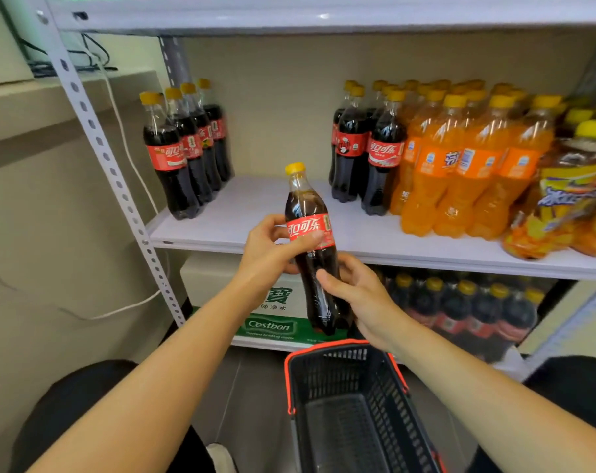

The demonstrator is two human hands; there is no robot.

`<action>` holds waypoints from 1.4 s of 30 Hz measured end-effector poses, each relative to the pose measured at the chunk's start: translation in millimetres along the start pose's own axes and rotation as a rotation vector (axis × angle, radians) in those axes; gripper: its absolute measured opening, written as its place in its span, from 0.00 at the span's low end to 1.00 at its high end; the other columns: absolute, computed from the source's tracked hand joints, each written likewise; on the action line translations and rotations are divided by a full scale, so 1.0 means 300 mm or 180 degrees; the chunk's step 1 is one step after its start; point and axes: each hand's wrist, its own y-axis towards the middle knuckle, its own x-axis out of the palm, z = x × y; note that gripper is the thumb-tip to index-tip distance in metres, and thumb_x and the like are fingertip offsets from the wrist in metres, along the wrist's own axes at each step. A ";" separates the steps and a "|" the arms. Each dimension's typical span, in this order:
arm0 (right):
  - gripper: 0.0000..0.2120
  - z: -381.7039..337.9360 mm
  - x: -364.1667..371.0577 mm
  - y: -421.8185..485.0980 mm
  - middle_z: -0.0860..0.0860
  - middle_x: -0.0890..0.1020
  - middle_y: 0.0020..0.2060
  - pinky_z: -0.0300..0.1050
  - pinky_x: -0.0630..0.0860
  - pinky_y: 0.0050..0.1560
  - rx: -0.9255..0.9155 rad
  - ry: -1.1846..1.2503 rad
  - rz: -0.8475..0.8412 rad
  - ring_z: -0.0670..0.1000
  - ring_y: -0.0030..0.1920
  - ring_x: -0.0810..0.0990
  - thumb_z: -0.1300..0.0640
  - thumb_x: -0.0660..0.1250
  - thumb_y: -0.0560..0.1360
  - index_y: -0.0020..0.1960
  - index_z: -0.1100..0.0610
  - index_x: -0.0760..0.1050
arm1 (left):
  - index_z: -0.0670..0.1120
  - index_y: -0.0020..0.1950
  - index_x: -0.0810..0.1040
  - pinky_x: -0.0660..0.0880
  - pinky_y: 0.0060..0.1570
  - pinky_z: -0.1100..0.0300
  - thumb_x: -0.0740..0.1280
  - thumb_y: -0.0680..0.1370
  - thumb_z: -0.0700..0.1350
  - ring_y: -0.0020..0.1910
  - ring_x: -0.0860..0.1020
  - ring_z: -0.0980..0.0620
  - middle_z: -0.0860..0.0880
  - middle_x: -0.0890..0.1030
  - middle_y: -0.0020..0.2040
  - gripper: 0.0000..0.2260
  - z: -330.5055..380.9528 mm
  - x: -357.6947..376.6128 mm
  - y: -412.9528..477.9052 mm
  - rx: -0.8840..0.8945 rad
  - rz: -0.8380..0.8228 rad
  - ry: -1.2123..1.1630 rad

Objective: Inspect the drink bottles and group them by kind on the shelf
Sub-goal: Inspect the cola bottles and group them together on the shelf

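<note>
I hold a cola bottle (312,247) with a yellow cap and red label upright in front of the middle shelf (255,213). My left hand (269,250) grips it at the label, thumb across the front. My right hand (358,295) grips its lower body from the right. On the shelf, several cola bottles (183,148) stand in a row at the left. More cola bottles (364,148) stand further right, touching a block of orange soda bottles (460,165). Yellow-labelled bottles (569,199) stand at the far right.
A black basket with red rim (351,404) sits on the floor below my hands. The lower shelf holds a green and white water carton (272,322) and several dark bottles (467,308). A perforated metal upright (119,179) frames the shelf's left side.
</note>
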 end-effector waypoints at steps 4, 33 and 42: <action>0.25 -0.011 -0.029 -0.022 0.56 0.84 0.60 0.56 0.80 0.60 0.0627 0.0534 -0.0107 0.56 0.61 0.83 0.35 0.63 0.76 0.65 0.50 0.80 | 0.41 0.66 0.77 0.83 0.48 0.47 0.74 0.72 0.46 0.53 0.84 0.43 0.43 0.85 0.54 0.23 -0.019 -0.014 0.001 -0.0058 -0.0468 -0.0462; 0.24 -0.031 -0.092 -0.066 0.57 0.84 0.44 0.58 0.83 0.49 0.0417 0.0492 0.0106 0.56 0.44 0.84 0.40 0.70 0.72 0.56 0.59 0.81 | 0.43 0.72 0.72 0.79 0.53 0.51 0.70 0.75 0.46 0.55 0.82 0.47 0.48 0.83 0.53 0.26 0.012 0.072 -0.049 -0.0034 -0.0374 -0.0797; 0.17 0.000 -0.112 -0.071 0.53 0.84 0.53 0.55 0.78 0.59 0.0166 0.0143 0.0132 0.57 0.57 0.83 0.46 0.73 0.73 0.58 0.53 0.81 | 0.47 0.65 0.79 0.83 0.52 0.47 0.74 0.74 0.52 0.57 0.84 0.45 0.46 0.84 0.56 0.21 -0.022 0.080 -0.028 0.0152 -0.0255 -0.0403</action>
